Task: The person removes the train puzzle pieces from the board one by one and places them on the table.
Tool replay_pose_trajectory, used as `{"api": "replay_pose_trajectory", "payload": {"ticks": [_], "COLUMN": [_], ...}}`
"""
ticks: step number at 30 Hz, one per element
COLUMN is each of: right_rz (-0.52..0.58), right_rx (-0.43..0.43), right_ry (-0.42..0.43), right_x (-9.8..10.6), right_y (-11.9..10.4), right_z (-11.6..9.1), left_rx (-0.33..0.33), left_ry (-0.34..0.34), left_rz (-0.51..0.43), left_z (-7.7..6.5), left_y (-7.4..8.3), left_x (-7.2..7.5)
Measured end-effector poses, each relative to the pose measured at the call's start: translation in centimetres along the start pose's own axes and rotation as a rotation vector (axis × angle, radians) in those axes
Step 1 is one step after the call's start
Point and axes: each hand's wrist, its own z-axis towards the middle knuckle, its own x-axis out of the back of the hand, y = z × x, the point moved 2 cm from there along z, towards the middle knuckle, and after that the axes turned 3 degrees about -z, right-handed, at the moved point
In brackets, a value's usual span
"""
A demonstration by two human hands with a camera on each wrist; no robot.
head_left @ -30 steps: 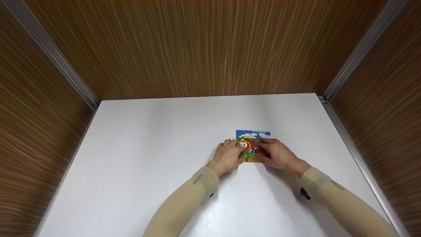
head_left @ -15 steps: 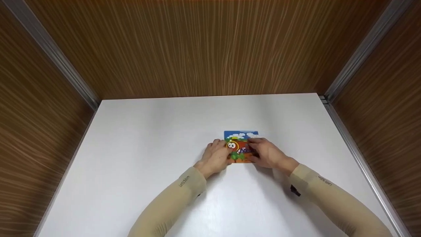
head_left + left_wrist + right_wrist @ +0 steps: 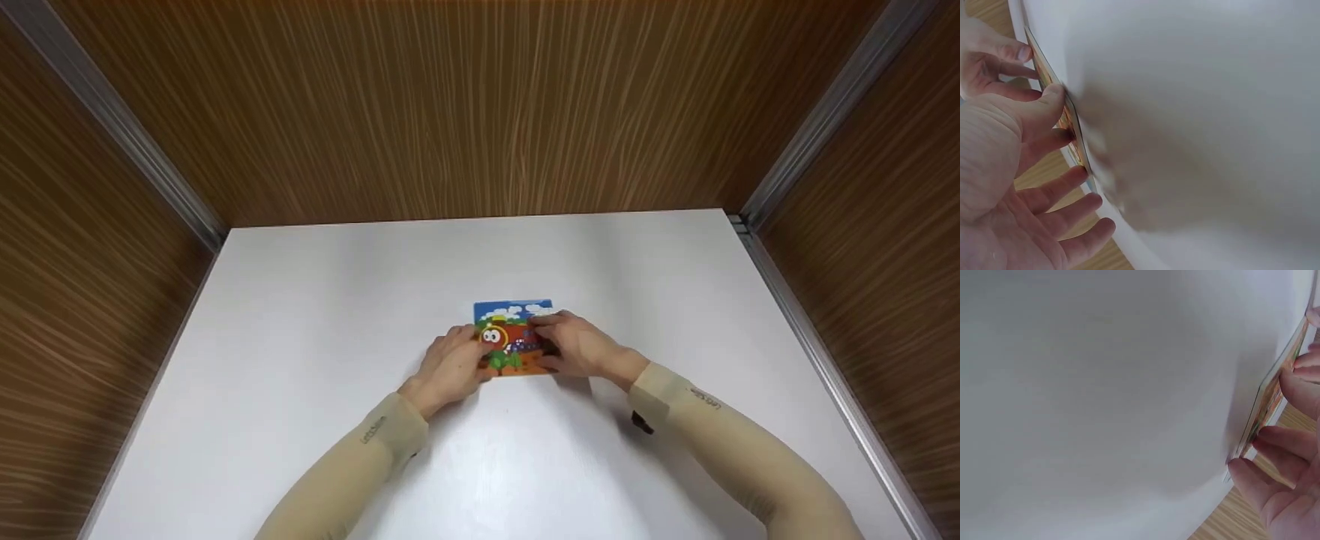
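Observation:
A small, thin, square picture board [image 3: 515, 341] lies flat on or close over the white table. Its print shows a red cartoon figure with big round eyes, green leaves and a blue sky with clouds. My left hand [image 3: 450, 367] holds its left side, thumb and index finger on the printed face and other fingers by the edge. The right side is held by my right hand [image 3: 585, 346], its fingertips over the face and edge. The wrist views show the board [image 3: 1075, 135] nearly edge-on, with a layered rim in the right wrist view.
The white table [image 3: 322, 315] is bounded by a brown wood-grain panel [image 3: 480, 112] at the back and similar panels at both sides. Grey metal strips [image 3: 817, 112] run along the corners.
Both hands have moved left together with the picture board, from right of the middle to about the table's middle. Their hold on its two sides looks the same.

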Motion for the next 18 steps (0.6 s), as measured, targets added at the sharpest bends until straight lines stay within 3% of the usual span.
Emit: {"api": "replay_pose_trajectory", "payload": {"ticks": [11, 18], "right_rz": [0.045, 0.089], "right_rx": [0.031, 0.087], "right_ry": [-0.072, -0.081], "right_x": [-0.3, 0.1], "right_y": [-2.0, -2.8], "right_z": [3.1, 4.5], "left_rx": [0.057, 0.063], "left_ry": [-0.011, 0.006], "left_rz": [-0.070, -0.067], "left_z": [-2.7, -3.8], "left_y": [-3.3, -4.4], "left_x": [1.3, 1.9]}}
